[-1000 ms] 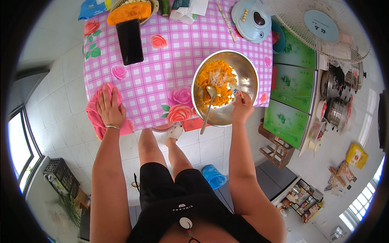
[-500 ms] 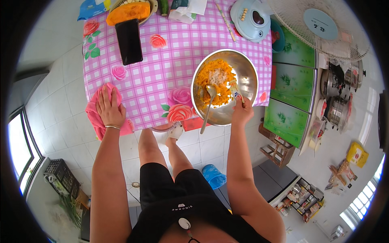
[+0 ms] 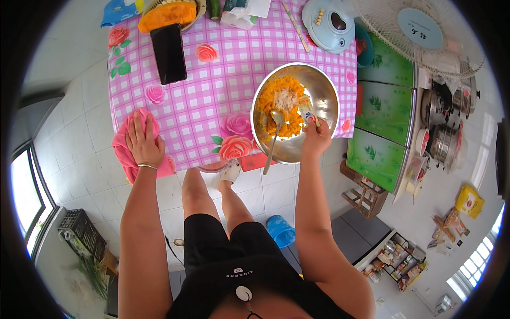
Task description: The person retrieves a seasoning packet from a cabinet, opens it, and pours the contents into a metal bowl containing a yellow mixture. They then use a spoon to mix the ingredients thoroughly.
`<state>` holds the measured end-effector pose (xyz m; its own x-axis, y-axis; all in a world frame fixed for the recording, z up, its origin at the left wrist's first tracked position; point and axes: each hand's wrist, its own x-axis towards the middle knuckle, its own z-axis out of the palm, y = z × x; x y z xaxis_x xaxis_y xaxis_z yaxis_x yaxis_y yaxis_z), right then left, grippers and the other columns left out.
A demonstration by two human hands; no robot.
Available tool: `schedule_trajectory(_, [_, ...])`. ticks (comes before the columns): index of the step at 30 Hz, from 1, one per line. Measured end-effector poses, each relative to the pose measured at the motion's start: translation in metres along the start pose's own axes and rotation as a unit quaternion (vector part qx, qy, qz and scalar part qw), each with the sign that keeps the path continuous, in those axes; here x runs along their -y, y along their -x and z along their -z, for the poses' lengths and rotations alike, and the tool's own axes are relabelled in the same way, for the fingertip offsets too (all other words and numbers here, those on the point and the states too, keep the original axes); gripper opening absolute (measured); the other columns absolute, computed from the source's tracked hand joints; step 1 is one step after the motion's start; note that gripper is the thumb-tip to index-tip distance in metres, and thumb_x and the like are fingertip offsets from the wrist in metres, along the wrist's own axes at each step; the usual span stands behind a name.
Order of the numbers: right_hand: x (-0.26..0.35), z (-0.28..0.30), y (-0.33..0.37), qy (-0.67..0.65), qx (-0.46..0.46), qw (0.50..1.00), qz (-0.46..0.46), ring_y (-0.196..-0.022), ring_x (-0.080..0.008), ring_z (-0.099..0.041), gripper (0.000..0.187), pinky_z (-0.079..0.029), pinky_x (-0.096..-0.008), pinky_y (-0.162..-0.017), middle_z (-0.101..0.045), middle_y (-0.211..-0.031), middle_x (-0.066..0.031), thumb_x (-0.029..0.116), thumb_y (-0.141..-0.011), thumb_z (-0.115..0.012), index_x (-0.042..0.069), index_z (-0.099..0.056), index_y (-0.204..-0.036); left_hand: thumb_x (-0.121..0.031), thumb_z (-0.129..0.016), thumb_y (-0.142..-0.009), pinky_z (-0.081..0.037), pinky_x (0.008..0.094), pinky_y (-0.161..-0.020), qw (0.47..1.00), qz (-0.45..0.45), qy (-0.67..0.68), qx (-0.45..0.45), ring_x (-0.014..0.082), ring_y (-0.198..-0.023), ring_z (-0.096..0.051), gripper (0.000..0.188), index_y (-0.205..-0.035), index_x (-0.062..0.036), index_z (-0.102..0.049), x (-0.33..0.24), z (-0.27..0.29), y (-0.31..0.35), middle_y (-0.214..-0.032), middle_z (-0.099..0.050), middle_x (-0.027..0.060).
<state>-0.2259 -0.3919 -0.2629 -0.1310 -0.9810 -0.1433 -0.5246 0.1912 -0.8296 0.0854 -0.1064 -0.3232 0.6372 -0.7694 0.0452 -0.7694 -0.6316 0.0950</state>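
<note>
Left hand [image 3: 143,142]: flat, palm down, fingers spread over a pink cloth [image 3: 125,154] at the table's [image 3: 212,80] 8 o'clock corner; nothing gripped, only pressed. Forearm runs straight up from the lower edge; a thin bangle sits at the wrist.

Phone [image 3: 168,53]: black, face up, at 12 o'clock from the left hand, well apart from it.

Orange food [image 3: 167,13]: in a basket at the table's far edge, 12 o'clock from the phone.

Spoon [image 3: 273,141]: metal, bowl end in the mash, handle leaning out over the rim toward 6 o'clock. No hand on it.

Bowl [image 3: 324,106]: steel, on the table's near right part. Orange mash [image 3: 279,103] fills its left half, a pale patch on top.

Packet [image 3: 307,112]: small, white with colour print, tilted over the bowl, at 3 o'clock from the mash.

Right hand [image 3: 317,139]: closed on the packet's lower end, fingertips pinching, at the bowl's 5 o'clock rim. Forearm upright, wrist bent slightly inward.

Step, as judged: adding from the packet to the mash. Next move likely calls for tipping it further over the mash, or taking up the spoon to stir.

Appliance [image 3: 330,21]: pale blue, round, at 12 o'clock from the bowl.

Fan [image 3: 419,32]: white, at far right.
</note>
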Motion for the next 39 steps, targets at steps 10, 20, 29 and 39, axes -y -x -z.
schedule_trajectory(10, [-0.004, 0.007, 0.003, 0.009, -0.001, 0.999, 0.052, -0.057, -0.0067, -0.054, 0.013, -0.043, -0.0194, -0.053, -0.062, -0.072, -0.0031, 0.008, -0.084, -0.063, -0.001, -0.064, -0.094, -0.022, -0.056, -0.071, -0.025, 0.0504, -0.103, 1.0, 0.003, 0.002, -0.011, 0.0326, -0.131, -0.029, 0.064, -0.133, -0.0136, -0.044, -0.002, 0.0, 0.0, -0.146, -0.027, 0.0103])
schedule_trajectory(20, [-0.014, 0.01, 0.003, -0.013, -0.016, 0.999, 0.032, -0.056, -0.0067, -0.054, 0.012, -0.043, -0.0206, -0.053, -0.06, -0.07, -0.0016, 0.008, -0.084, -0.064, 0.0, -0.066, -0.093, -0.021, -0.056, -0.071, -0.023, 0.0497, -0.104, 1.0, 0.005, 0.005, -0.002, 0.0328, -0.132, -0.027, 0.063, -0.133, -0.0133, -0.044, 0.0, 0.0, 0.0, -0.146, -0.026, 0.0102])
schedule_trajectory(29, [-0.015, 0.007, -0.012, -0.041, -0.023, 0.998, 0.052, -0.056, -0.0073, -0.055, 0.014, -0.043, -0.0206, -0.052, -0.059, -0.068, -0.0018, 0.009, -0.084, -0.064, 0.0, -0.065, -0.095, -0.019, -0.057, -0.072, -0.023, 0.051, -0.105, 1.0, 0.015, -0.002, 0.021, 0.0334, -0.133, -0.026, 0.065, -0.134, -0.0143, -0.042, -0.002, 0.001, -0.001, -0.147, -0.026, 0.0114])
schedule_trajectory(39, [-0.014, 0.023, -0.005, -0.144, -0.078, 0.986, 0.028, -0.061, -0.0065, -0.054, 0.013, -0.046, -0.0197, -0.056, -0.061, -0.078, -0.0015, 0.004, -0.084, -0.062, -0.002, -0.063, -0.096, -0.02, -0.057, -0.072, -0.024, 0.0505, -0.105, 1.0, -0.002, 0.001, -0.004, 0.0319, -0.134, -0.026, 0.067, -0.136, -0.0139, -0.04, -0.005, -0.003, 0.0, -0.147, -0.026, 0.0105])
